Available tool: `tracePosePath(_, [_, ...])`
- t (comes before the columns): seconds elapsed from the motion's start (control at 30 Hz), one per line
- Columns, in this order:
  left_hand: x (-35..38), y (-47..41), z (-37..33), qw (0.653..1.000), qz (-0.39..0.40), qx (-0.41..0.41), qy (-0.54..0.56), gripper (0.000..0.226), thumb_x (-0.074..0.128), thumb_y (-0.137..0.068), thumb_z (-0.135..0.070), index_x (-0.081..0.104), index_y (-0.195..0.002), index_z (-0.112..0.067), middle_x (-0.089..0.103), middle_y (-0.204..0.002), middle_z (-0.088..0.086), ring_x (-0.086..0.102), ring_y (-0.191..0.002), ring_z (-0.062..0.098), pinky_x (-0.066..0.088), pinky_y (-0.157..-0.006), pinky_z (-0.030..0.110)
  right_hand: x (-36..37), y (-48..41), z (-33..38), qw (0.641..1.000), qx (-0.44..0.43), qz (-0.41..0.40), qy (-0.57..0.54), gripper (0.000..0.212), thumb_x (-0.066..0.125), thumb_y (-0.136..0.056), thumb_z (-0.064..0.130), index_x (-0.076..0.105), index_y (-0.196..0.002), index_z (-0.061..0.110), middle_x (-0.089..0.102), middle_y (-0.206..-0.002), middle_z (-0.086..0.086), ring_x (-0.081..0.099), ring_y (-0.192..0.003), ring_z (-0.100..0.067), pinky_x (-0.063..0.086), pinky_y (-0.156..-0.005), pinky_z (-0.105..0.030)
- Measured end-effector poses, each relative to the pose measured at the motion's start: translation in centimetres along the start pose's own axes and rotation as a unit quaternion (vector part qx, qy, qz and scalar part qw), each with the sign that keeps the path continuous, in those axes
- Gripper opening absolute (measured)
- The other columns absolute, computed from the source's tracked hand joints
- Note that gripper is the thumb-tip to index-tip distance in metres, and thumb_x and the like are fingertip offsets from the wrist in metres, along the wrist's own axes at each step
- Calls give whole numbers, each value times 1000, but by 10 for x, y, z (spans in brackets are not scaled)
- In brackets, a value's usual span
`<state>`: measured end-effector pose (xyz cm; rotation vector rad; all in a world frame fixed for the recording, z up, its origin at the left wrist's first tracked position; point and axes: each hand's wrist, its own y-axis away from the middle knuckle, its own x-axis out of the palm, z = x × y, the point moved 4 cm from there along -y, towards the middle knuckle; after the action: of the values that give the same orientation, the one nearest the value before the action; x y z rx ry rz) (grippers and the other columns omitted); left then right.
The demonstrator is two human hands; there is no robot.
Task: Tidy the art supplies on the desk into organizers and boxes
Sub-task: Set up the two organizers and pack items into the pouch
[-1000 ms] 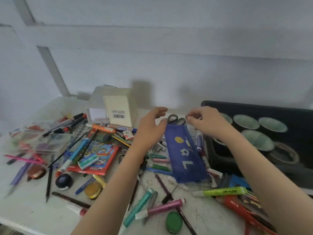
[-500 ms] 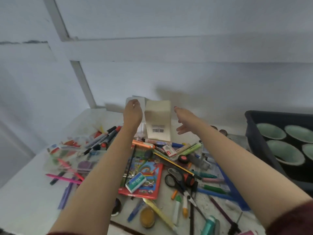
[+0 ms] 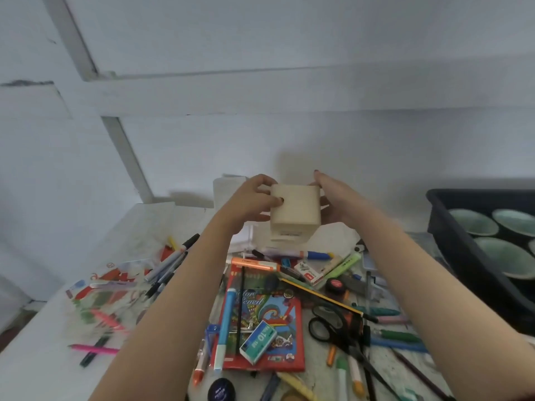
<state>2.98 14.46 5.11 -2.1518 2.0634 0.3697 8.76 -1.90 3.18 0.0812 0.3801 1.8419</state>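
Head view: both hands on the small beige box (image 3: 295, 209), at the far middle of the desk (image 3: 43, 357), close to the wall. My left hand (image 3: 252, 201) grips its left side, fingers curled over the top edge, thumb on the near face. My right hand (image 3: 335, 201) clasps the right side, fingers reaching up past the far top corner. A barcode label is on the box's lower near face. Can't tell if its base is off the desk. A white box (image 3: 228, 186) sits just behind it, to the left. Near side is loose clutter: a red colour pencil pack (image 3: 278, 314) with a green staple box (image 3: 259, 341) and a blue marker (image 3: 225, 322) lying on it, black scissors (image 3: 327, 322) just to the right, an orange highlighter (image 3: 254, 263) beyond the pack, and a pink pen (image 3: 95, 349) at near left. A dark bin (image 3: 463, 256) at far right holds green bowls (image 3: 472, 221).
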Motion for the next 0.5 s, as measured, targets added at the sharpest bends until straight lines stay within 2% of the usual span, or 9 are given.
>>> tracePosePath(0.07, [4, 0, 1, 999, -10, 32, -7, 24, 63, -81, 1, 54, -87, -20, 60, -107, 4, 61, -90, 18, 53, -65, 24, -3, 1, 2, 999, -24, -13, 26, 25, 43, -97, 38, 55, -100, 16, 57, -88, -4, 63, -71, -20, 52, -49, -27])
tracePosePath(0.2, [10, -2, 14, 996, -41, 77, -19, 30, 69, -75, 6, 53, -80, -19, 59, -118, 4, 62, -101, 26, 53, -77, 28, -6, -1, -5, 992, -78, -59, 81, 18, 47, -94, 17, 56, -109, 14, 56, -101, -2, 58, -90, -21, 53, -67, -31])
tracePosePath(0.3, [15, -6, 26, 993, -49, 102, -27, 33, 71, -71, 8, 51, -76, -17, 56, -129, 5, 56, -114, 28, 50, -68, 13, -5, -4, -16, 985, -103, -91, 104, 17, 50, -92, 17, 57, -107, 18, 53, -114, -2, 54, -100, -20, 53, -75, -33])
tracePosePath(0.4, [19, -13, 37, 989, -51, 129, -55, 29, 71, -69, 8, 52, -75, -12, 53, -134, -2, 52, -120, 25, 46, -62, 6, -5, -8, -27, 979, -116, -115, 125, 19, 51, -90, 14, 57, -106, 23, 51, -112, -3, 53, -94, -16, 55, -76, -37])
tracePosePath(0.5, [27, -21, 47, 990, -31, 117, -76, 20, 68, -76, 3, 54, -81, -11, 51, -136, -1, 50, -121, 25, 47, -73, 13, -9, -12, -35, 975, -104, -145, 129, 29, 44, -87, 2, 57, -103, 22, 46, -102, -1, 48, -79, -11, 56, -76, -43])
